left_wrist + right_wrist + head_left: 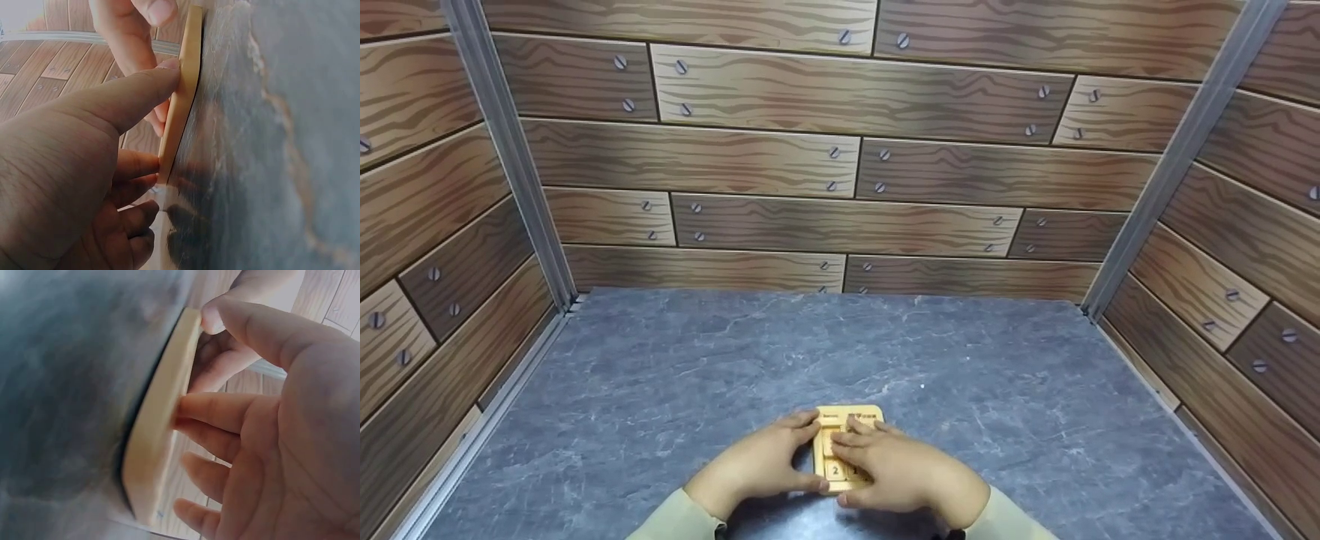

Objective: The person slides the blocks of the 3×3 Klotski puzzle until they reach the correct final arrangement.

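Observation:
A yellow number slide puzzle (832,486) lies flat on the blue-grey marbled tabletop. Its left side is held by my left hand (765,461), with the thumb at the near corner and fingers towards the far corner. In the left wrist view, thumb and fingertips touch the puzzle's edge (188,73). My right hand (904,469) lies over the puzzle's right part, fingertips touching the tiles and hiding several of them. A tile marked 2 (835,471) shows between the hands. The right wrist view has the puzzle's side (154,427) beside extended, slightly bent fingers.
The marbled tabletop (810,345) stretches beyond the puzzle to a wood-plank-patterned back wall (765,165). Similar side walls stand left and right, with grey metal posts (514,150) in the corners. A tiny white speck (922,386) lies on the tabletop.

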Demonstrator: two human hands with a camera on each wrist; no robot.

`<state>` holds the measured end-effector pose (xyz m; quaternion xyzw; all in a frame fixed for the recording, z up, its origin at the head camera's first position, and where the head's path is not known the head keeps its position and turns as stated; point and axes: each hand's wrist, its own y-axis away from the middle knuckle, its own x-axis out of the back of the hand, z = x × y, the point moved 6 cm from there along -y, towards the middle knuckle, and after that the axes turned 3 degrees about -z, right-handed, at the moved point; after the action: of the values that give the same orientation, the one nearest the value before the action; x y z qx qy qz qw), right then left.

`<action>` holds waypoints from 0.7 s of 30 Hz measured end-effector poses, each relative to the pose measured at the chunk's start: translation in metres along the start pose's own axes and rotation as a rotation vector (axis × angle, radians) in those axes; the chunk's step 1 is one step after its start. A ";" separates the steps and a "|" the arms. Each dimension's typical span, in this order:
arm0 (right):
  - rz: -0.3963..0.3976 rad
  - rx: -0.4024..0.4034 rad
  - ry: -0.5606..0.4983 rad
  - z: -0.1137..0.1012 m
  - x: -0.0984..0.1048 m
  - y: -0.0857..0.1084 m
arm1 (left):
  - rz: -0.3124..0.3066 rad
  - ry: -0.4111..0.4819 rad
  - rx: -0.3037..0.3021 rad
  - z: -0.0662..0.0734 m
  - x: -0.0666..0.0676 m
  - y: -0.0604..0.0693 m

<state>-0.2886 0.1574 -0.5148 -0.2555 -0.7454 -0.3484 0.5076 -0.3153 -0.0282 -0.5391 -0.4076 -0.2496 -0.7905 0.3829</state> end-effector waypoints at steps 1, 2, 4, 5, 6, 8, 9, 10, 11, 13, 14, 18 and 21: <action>-0.006 0.002 0.002 -0.002 0.001 0.001 | -0.001 0.000 0.000 0.000 0.000 0.000; -0.009 0.004 0.008 -0.003 0.002 0.002 | -0.001 0.000 -0.001 0.000 0.000 0.000; -0.007 0.010 0.021 -0.006 0.005 0.003 | 0.004 -0.005 -0.003 0.001 0.001 0.000; -0.005 0.012 0.024 -0.007 0.006 0.004 | 0.006 -0.007 -0.003 0.001 0.001 -0.001; -0.004 0.014 0.027 -0.008 0.006 0.004 | 0.008 -0.008 -0.003 0.001 0.002 0.000; 0.007 0.018 0.041 -0.009 0.007 0.005 | 0.011 -0.014 -0.004 0.001 0.001 0.000; 0.011 0.020 0.045 -0.010 0.007 0.005 | 0.010 -0.016 -0.004 0.001 0.001 0.000; 0.015 0.022 0.047 -0.010 0.006 0.005 | 0.008 -0.016 -0.004 0.001 0.000 0.001; 0.018 0.025 0.050 -0.010 0.005 0.005 | 0.005 -0.015 -0.005 0.001 -0.002 0.001; 0.029 0.030 0.056 -0.011 0.004 0.005 | 0.001 -0.013 -0.008 0.001 -0.003 0.001; 0.037 0.032 0.062 -0.010 0.004 0.005 | -0.002 -0.010 -0.009 0.001 -0.004 0.001; 0.079 0.048 0.083 -0.010 0.008 0.003 | -0.001 -0.011 -0.007 0.001 0.000 0.000; 0.090 0.055 0.090 -0.010 0.008 0.005 | -0.001 -0.007 -0.003 0.001 -0.002 0.000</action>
<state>-0.2822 0.1528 -0.5042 -0.2586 -0.7189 -0.3158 0.5627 -0.3140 -0.0266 -0.5407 -0.4107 -0.2499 -0.7898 0.3809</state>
